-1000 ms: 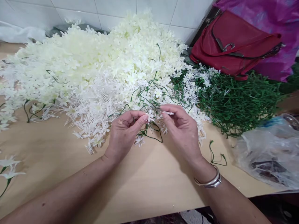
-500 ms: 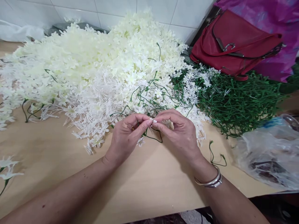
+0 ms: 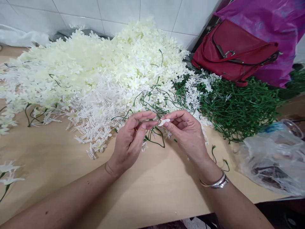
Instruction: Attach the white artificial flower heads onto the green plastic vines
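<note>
Between the thumb and forefinger of my right hand (image 3: 188, 132) is a small white artificial flower (image 3: 164, 121). My left hand (image 3: 132, 136) is just left of it, thumb and fingers apart, holding nothing that I can see; its fingertips come close to the flower, and whether they touch it I cannot tell. Just beyond both hands lie thin white stamens (image 3: 97, 106) and loose green plastic stems (image 3: 156, 141). Behind these rises a large heap of white and cream artificial flowers (image 3: 90, 63).
Right of the flowers is a tangled pile of green stems (image 3: 238, 105). A red handbag (image 3: 235, 47) rests behind it, against a purple plastic bag (image 3: 281, 28). A clear plastic bag (image 3: 274, 159) lies at the table's right edge. Finished-looking white flowers on stems (image 3: 9, 178) are at far left.
My left fingers have opened and parted from the pinch. The white flower has stayed in my right fingers and shows more fully. The camera view has shifted slightly.
</note>
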Demonstrator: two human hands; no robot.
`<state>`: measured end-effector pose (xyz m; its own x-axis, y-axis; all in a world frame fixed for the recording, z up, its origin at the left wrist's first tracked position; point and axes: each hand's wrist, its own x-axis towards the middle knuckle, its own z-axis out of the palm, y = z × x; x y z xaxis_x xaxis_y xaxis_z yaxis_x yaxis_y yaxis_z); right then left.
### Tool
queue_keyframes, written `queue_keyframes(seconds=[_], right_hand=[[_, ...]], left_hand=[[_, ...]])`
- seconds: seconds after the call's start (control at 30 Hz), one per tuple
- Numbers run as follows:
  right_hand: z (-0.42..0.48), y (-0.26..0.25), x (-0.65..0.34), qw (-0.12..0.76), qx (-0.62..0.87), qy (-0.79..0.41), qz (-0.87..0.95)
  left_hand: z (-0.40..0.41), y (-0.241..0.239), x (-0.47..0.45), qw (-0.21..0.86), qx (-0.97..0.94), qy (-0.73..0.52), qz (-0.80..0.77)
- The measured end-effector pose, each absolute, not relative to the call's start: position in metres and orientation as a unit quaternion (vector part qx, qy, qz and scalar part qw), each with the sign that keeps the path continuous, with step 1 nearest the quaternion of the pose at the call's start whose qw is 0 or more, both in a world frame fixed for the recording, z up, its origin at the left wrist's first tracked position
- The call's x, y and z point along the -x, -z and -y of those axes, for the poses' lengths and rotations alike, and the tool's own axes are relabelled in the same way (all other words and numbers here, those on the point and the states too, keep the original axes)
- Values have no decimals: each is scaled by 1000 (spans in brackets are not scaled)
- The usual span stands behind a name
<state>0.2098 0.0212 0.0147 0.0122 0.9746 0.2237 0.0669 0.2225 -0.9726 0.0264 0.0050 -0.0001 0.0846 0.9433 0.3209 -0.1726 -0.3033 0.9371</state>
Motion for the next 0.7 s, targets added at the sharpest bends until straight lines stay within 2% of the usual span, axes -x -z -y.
queue_keyframes(seconds=[0.13, 0.33, 0.57, 0.7], right_hand=[[-22, -14, -212, 523, 486, -425, 557], [-22, -14, -212, 472, 468, -494, 560], [-17, -20, -206, 410, 380, -560, 611], [-11, -19, -200, 395, 364, -598, 595]], left_hand=[[0, -3, -27, 476, -544, -619, -307], [-1, -10, -26, 496, -462, -669, -305], [0, -20, -20, 511, -433, -634, -386], [-1, -19, -20, 500, -449, -635, -382]])
